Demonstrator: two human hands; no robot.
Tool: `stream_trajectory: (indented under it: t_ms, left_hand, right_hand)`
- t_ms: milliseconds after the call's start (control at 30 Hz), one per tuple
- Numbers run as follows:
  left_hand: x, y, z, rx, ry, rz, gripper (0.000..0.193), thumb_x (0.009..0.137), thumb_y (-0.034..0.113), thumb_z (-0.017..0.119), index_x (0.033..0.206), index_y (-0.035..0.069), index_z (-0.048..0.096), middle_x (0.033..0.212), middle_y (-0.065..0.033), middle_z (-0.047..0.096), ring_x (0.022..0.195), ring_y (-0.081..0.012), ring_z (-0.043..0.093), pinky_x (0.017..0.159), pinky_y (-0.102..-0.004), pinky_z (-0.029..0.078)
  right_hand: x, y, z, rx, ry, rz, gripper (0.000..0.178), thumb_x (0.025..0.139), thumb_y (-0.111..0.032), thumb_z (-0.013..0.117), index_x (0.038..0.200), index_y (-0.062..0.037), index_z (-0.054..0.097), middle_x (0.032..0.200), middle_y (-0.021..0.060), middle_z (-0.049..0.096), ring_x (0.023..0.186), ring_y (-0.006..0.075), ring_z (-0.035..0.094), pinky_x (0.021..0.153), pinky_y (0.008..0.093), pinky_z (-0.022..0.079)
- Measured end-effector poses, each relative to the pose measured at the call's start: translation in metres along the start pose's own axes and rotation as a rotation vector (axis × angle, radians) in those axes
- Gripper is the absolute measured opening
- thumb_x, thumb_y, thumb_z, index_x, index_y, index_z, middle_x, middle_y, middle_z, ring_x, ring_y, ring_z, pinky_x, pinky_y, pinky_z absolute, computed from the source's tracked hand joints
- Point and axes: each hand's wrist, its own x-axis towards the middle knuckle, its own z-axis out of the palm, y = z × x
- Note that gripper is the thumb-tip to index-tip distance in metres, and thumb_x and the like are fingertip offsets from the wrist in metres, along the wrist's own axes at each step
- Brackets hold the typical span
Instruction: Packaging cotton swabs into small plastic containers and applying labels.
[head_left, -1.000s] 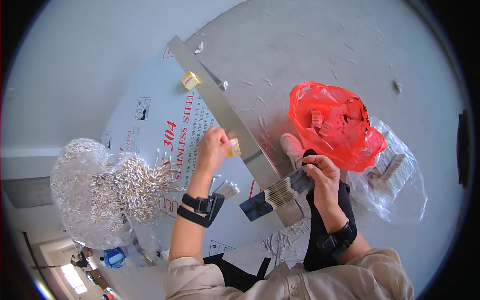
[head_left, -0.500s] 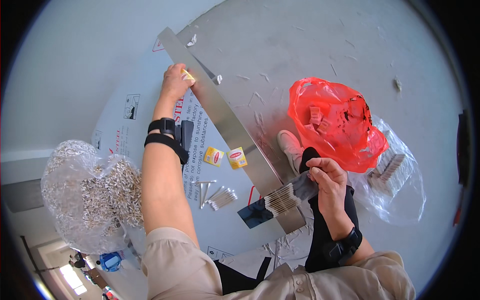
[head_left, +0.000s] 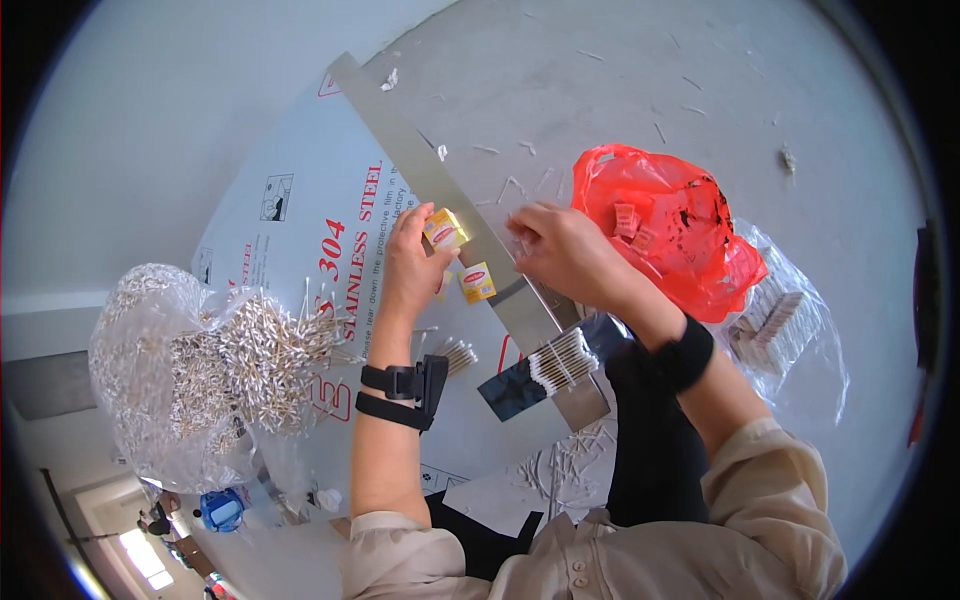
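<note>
My left hand (head_left: 408, 262) grips a small yellow card stack (head_left: 445, 231) with a red mark, between thumb and fingers above the metal strip. Close by, my right hand (head_left: 560, 250) is closed with its fingertips curled toward the card stack; whether anything is in them I cannot make out. Below the left hand lies a yellow card (head_left: 477, 283), with another one partly hidden by the thumb. A row of cotton swabs (head_left: 563, 362) lies on a dark plastic pouch (head_left: 507, 396) near my right forearm. Several loose cotton swabs (head_left: 458, 356) rest beside my left wrist.
A large clear bag (head_left: 135, 300) overflowing with cotton swabs stands at the left of the film-covered board (head_left: 300, 210). A metal strip (head_left: 400, 140) runs along its edge. To the right sit a red plastic bag (head_left: 690, 265) and a clear bag of packed swabs (head_left: 790, 330).
My left hand has come back toward me with the yellow card stack. My right hand has let go of the dark pouch and moved up and left, near the left hand.
</note>
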Motion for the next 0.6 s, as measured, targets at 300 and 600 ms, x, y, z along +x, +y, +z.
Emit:
stream_trajectory:
  t_ms: [300,600]
  left_hand:
    - [0.0,-0.005,-0.006,-0.003,0.045,-0.002,0.047,0.068,-0.003,0.073,0.114,-0.002,0.059,0.102,-0.0108,0.06,0.091,-0.0215,0.063,0.081,-0.0299,0.051]
    - [-0.003,-0.008,-0.01,-0.101,0.051,-0.002,0.041,0.066,-0.004,0.072,0.105,-0.004,0.061,0.098,-0.0129,0.061,0.084,-0.0266,0.064,0.075,-0.0332,0.053]
  right_hand:
    - [0.067,0.029,0.074,0.014,-0.015,-0.207,0.057,0.062,-0.006,0.072,0.117,-0.0013,0.057,0.105,0.0142,0.06,0.099,0.0281,0.059,0.086,0.0349,0.049]
    - [0.071,0.034,0.082,0.002,-0.025,-0.2,0.049,0.062,-0.011,0.077,0.109,-0.0072,0.062,0.106,0.0078,0.061,0.1,0.0278,0.058,0.086,0.0358,0.048]
